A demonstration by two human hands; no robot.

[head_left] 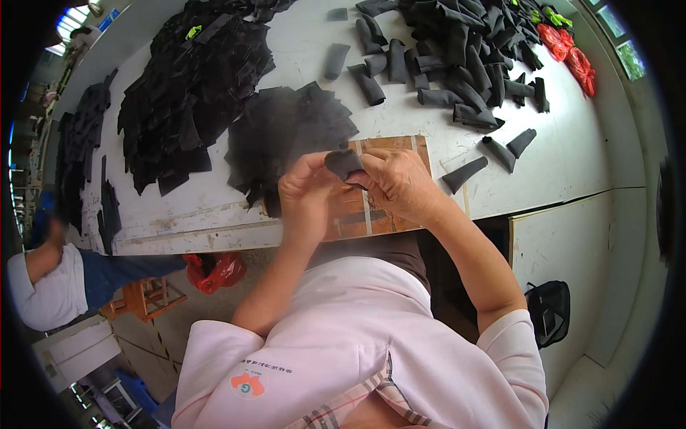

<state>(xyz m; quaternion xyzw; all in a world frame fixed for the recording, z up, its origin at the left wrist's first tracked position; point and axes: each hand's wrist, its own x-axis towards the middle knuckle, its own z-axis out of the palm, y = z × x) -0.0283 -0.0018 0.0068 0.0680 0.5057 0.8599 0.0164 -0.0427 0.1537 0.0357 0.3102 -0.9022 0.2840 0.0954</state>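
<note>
1. Far left, a co-worker (pixel 50 282) in a white top and blue trousers sits beside the table (pixel 572 154), next to an orange stool (pixel 146 297) and a red bag (pixel 218 270).
2. On the table's left half, flat black pieces lie in a big heap (pixel 189 79), with a smaller stack (pixel 289 132) just in front of your hands.
3. Your left hand (pixel 307 191) is up over the table edge, fingers curled narrow and pinching the left end of a small black fabric piece (pixel 343 163).
4. That piece sits between both hands, lifted off the table, above a brown board (pixel 389 214) striped with pale tape.
5. Your right hand (pixel 400 182) closes on the piece's right end, fingers bent tight, touching your left.
6. Right of your hands, folded black sleeves (pixel 464 174) lie scattered singly, well apart from the board.
7. Further up right, a dense pile (pixel 457 50) of the same sleeves, and red bundles (pixel 572 53) near the far corner.
8. Down right, a black bag (pixel 549 311) sits on the floor.
</note>
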